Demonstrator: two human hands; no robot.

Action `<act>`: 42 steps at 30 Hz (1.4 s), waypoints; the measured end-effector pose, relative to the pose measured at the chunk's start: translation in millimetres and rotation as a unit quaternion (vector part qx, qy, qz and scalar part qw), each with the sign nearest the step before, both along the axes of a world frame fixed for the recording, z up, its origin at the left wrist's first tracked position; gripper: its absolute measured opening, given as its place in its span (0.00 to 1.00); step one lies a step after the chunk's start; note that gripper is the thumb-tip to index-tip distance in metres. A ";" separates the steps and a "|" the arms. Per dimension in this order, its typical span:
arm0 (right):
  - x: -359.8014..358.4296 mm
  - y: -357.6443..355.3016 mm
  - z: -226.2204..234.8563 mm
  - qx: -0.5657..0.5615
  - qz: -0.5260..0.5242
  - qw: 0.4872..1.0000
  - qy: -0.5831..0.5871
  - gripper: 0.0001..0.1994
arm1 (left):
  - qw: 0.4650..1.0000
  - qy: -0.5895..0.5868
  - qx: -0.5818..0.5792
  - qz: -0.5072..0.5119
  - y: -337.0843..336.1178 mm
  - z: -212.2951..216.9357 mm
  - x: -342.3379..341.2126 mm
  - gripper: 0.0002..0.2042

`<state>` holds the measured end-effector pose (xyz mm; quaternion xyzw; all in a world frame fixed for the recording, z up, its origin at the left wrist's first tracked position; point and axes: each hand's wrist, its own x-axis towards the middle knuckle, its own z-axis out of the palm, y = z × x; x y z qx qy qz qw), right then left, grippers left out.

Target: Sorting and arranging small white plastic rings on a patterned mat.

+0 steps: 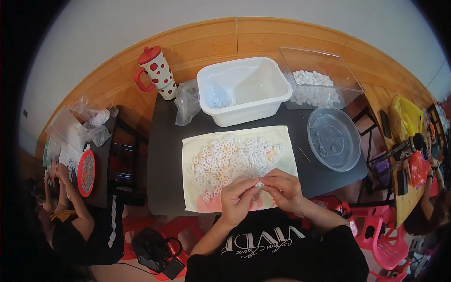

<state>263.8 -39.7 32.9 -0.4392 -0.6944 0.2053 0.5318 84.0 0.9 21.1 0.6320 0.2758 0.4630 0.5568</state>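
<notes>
**Inspector:** While both hands meet over the near edge of the pale cloth [197, 145], what do they hold?

**Assistant:** The left hand [237, 199] and the right hand [283, 188] pinch one small white ring piece [259, 184] between their fingertips, fingers curled around it. It sits just above the cloth's near edge.

**Inspector:** Stock on the cloth?

**Assistant:** A heap of white ring pieces [225, 160], spread across its middle, just beyond the hands.

**Inspector:** Containers?

**Assistant:** A white plastic tub [277, 96] behind the cloth, a few pieces in it. To its right, a clear square box [350, 77] with more pieces, and nearer, a clear round dish [350, 150].

**Inspector:** Anything else?

**Assistant:** A red-dotted mug with a red lid [156, 70] and a crumpled plastic bag [186, 101] on the dark table [164, 169]. Another person [70, 221] sits at the left by a red round tray [86, 173].
</notes>
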 end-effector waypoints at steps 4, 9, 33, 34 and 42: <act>-0.2 -2.6 -2.8 0.011 0.003 1.000 -0.001 0.13 | 0.999 0.006 0.042 0.009 -0.1 -0.4 0.4 0.12; -0.3 -2.2 2.5 -0.041 0.029 0.996 0.068 0.13 | 0.998 -0.016 0.066 0.009 0.9 -2.4 5.3 0.11; 171.9 106.2 91.4 0.103 -0.336 0.931 -0.099 0.05 | 0.999 -0.012 0.032 0.040 5.0 -11.1 -18.5 0.18; 163.5 92.2 71.9 0.085 -0.318 0.938 -0.113 0.05 | 0.999 -0.010 0.013 0.048 5.2 -11.1 -18.5 0.17; 63.4 41.9 0.0 -0.063 -0.055 0.928 -0.362 0.13 | 0.999 0.016 -0.030 0.030 7.5 -13.9 -12.0 0.14</act>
